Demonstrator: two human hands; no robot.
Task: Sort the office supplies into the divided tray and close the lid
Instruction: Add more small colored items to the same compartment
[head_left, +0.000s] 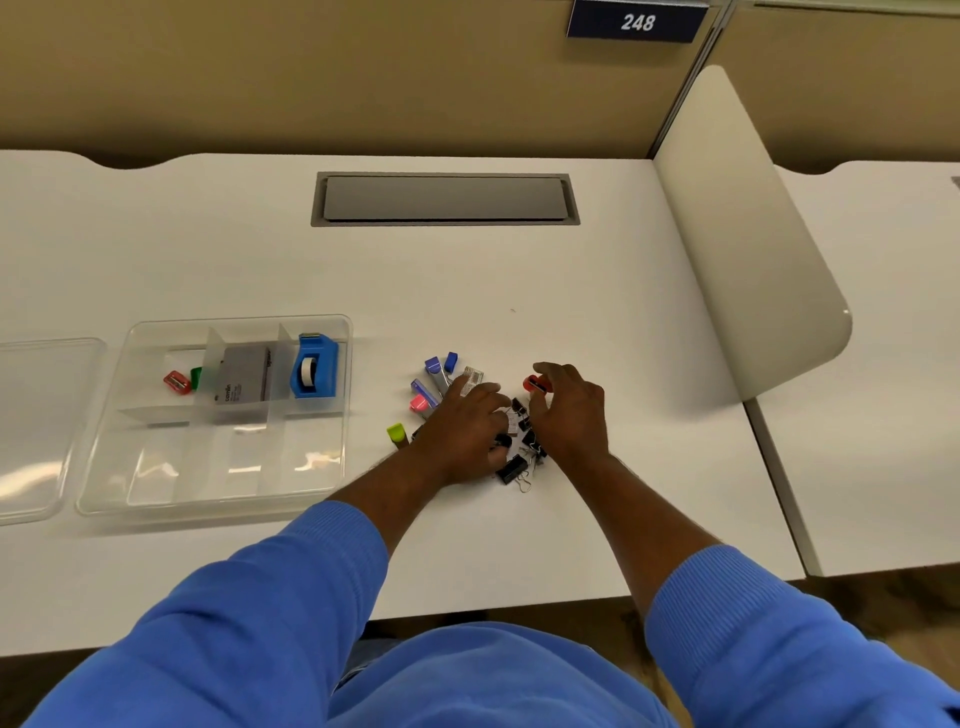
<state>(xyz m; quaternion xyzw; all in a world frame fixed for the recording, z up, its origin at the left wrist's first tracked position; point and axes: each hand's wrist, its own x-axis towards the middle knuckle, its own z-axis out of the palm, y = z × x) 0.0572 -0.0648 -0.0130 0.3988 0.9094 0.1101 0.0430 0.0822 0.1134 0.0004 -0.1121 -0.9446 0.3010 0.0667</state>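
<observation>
Both hands rest on the supply pile: the left hand (465, 428) lies flat and spread over black binder clips (511, 467), the right hand (569, 410) pinches a red sharpener (535, 384), and the divided tray (218, 499) sits well left of both.

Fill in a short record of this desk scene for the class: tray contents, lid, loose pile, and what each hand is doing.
tray: clear, divided, lid off
back compartments: red sharpener, green item, grey box, blue tape dispenser
front compartments: empty
lid: flat on desk, left of tray
loose pile: black binder clips, coloured-cap items
left hand: resting on pile
right hand: fingers at small red item
</observation>
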